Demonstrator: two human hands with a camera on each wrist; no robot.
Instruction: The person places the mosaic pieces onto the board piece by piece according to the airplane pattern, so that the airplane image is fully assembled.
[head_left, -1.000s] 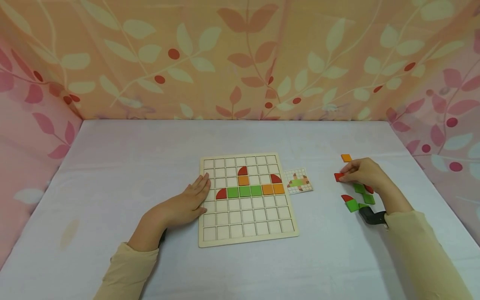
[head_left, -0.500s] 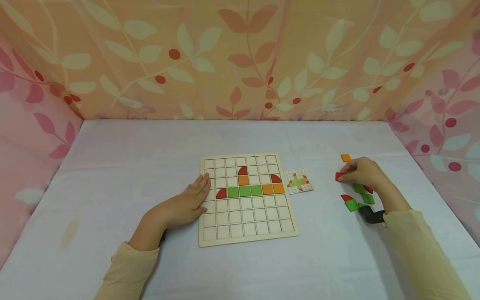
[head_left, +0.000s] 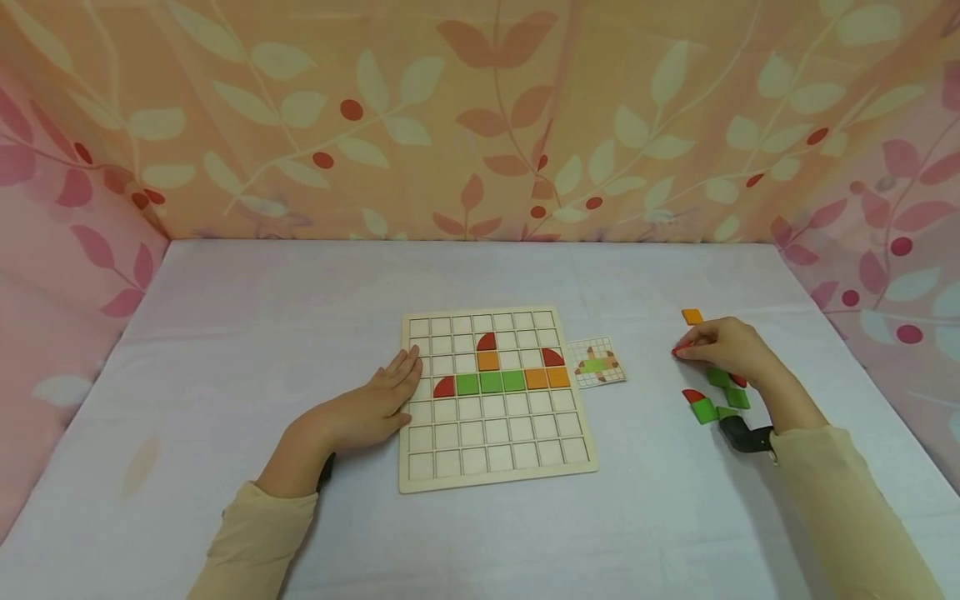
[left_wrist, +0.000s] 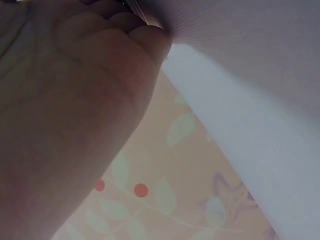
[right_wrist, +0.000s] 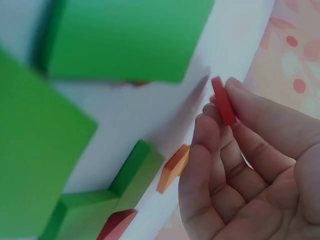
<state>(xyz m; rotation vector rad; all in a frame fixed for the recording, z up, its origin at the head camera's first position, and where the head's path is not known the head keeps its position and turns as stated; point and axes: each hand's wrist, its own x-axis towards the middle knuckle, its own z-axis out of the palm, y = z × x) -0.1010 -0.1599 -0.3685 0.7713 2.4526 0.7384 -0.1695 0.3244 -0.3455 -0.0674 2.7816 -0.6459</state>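
My left hand (head_left: 375,404) lies with extended fingers on the left edge of a wooden grid board (head_left: 495,484). In the left wrist view that hand (left_wrist: 85,95) fills the left side, its fingertips partly hidden. Set in the board are red quarter-circle tiles (head_left: 445,387), orange square tiles (head_left: 537,379) and a row of green square tiles (head_left: 491,382). Over at the right, my right hand (head_left: 731,346) pinches a red tile (right_wrist: 223,101) between thumb and fingers. The right wrist view shows this tile edge-on, above the white cloth.
A small pattern card (head_left: 597,362) lies against the board's right side. Around the right hand are loose tiles: an orange one (head_left: 692,317), a red quarter-circle (head_left: 693,395) and several green ones (head_left: 703,410). A patterned curtain (head_left: 480,125) borders the table's back.
The red tile has tipped from nearly flat to a steeper angle in my right fingers, which have shifted slightly. My left hand stays on the board.
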